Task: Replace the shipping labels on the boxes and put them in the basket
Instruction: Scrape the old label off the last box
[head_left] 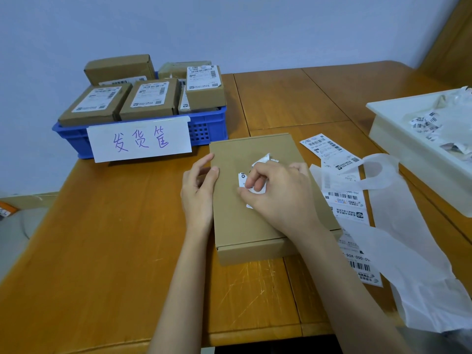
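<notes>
A flat brown cardboard box lies on the wooden table in front of me. My right hand rests on its top and pinches a crumpled piece of old white label that sits on the lid. My left hand holds the box by its left edge, thumb on top. A strip of fresh shipping labels lies just right of the box, partly under a white plastic bag. The blue basket stands at the back left, filled with several labelled boxes.
A white paper sign with handwriting hangs on the basket's front. A white tray holding torn label scraps stands at the right. The table's near edge runs along the bottom; a wall is behind the basket.
</notes>
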The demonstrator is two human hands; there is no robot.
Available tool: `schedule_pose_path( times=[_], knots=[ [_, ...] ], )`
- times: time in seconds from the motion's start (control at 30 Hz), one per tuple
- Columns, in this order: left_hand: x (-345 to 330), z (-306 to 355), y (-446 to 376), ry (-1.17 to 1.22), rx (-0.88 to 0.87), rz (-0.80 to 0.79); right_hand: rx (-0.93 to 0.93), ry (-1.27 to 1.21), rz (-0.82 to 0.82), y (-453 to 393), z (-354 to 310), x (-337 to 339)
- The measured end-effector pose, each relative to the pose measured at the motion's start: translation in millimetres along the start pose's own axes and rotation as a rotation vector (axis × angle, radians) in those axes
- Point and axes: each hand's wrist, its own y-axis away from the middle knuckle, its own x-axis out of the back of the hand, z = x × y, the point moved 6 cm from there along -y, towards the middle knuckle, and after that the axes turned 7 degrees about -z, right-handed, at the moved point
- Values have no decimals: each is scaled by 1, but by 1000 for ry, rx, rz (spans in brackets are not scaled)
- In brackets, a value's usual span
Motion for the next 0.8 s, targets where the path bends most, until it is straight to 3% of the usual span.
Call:
schedule_pose_path(
  times=[0.2, 0.3, 0.8],
  knots=[
    [0, 0, 0, 6, -7, 4, 9, -99, -35, -1, -1, -5],
    [2, -1, -2, 8, -10, 10, 3, -109, 24, 2, -1, 0],
    [1, -5, -4, 12, 2, -4, -122, 75, 21, 14, -8, -2]
  ],
)
